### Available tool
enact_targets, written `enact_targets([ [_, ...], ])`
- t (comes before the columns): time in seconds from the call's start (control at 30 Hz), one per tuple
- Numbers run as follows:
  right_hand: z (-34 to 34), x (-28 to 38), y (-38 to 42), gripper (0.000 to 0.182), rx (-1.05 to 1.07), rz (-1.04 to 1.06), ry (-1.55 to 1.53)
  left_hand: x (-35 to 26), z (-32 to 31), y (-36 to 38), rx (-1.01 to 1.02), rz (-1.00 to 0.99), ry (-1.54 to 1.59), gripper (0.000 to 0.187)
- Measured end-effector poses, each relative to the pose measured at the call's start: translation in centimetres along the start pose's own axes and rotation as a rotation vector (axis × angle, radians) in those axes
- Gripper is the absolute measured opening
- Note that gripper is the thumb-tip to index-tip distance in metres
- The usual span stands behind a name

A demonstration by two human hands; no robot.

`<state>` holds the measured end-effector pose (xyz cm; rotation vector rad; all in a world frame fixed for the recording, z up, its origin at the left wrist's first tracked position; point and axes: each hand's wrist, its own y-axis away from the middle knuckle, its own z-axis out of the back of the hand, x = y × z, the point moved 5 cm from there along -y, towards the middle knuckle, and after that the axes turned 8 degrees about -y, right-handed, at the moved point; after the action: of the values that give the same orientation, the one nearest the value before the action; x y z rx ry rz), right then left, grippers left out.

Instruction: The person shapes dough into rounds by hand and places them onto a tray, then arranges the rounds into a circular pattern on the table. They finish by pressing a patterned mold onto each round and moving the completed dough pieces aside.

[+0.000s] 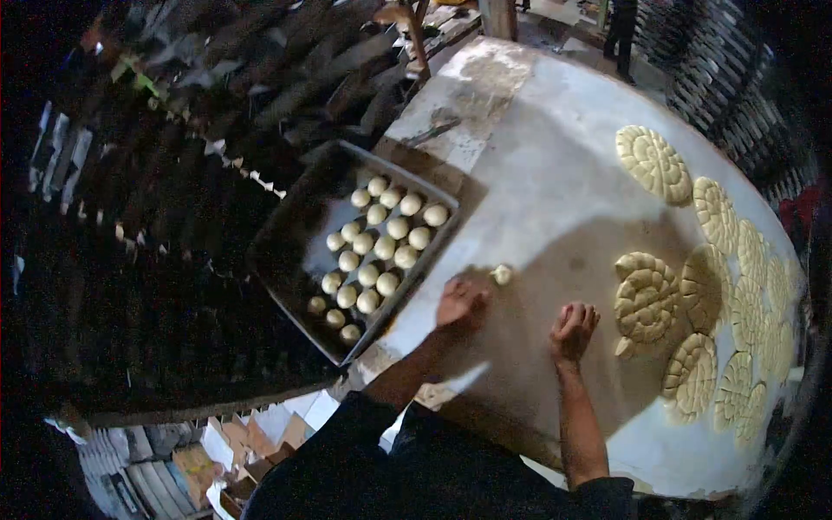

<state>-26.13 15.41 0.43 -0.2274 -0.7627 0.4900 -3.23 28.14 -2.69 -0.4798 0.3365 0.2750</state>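
My left hand [460, 302] rests palm down on the floured round table [555, 173], fingers closed, just below a small dough ball [501, 275] that lies apart from it. Whether dough sits under the palm is hidden. My right hand [573, 329] lies on the table a little to the right, fingers curled, holding nothing visible. Just right of it sits a patterned shaped dough piece [645, 297], not touching the hand. A metal tray [295, 225] with several dough balls [381, 247] stands left of my left hand.
Several patterned dough rounds [653, 162] line the table's right rim. A scraper-like tool [431, 131] lies on the table's far side. Dark stacked racks fill the left. Cardboard pieces [234, 438] lie below the tray. A person's legs [620, 30] stand at the far top.
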Motion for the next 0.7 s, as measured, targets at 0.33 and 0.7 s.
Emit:
enact_targets([
  [0.33,4.5,-2.1,6.6,0.022,0.504,-0.529,-0.065,4.4,12.3,11.4,0.292,-0.184,0.353,0.02],
  [0.7,-14.4,41.8,1.7,0.037,0.657,0.407,-0.802,28.2,27.8,8.2,0.29,0.483,-0.439,0.025],
])
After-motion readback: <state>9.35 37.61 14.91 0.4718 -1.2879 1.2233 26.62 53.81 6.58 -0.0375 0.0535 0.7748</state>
